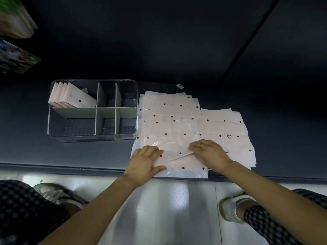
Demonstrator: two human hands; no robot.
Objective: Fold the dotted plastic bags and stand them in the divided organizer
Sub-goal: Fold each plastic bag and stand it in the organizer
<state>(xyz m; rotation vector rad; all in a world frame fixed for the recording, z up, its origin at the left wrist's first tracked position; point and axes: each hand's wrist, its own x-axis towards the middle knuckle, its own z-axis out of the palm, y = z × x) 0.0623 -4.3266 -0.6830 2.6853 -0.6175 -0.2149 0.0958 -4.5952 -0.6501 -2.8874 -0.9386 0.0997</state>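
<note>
A pale pink plastic bag with dark red dots [169, 131] lies flat on top of a stack near the table's front edge. Its near edge is turned up into a fold [175, 154]. My left hand [145, 163] lies on the fold's left end, thumb at the bag's near part. My right hand [210, 152] presses the fold's right end with flat fingers. A clear divided organizer [92, 138] stands to the left. Several folded dotted bags [70, 96] stand in its far-left compartment.
A second pile of dotted bags [228, 131] spreads to the right of the stack. The dark table's front edge [70, 169] runs just below my hands. A small white tag [180, 86] lies beyond the bags. Colourful packages [16, 55] sit far left.
</note>
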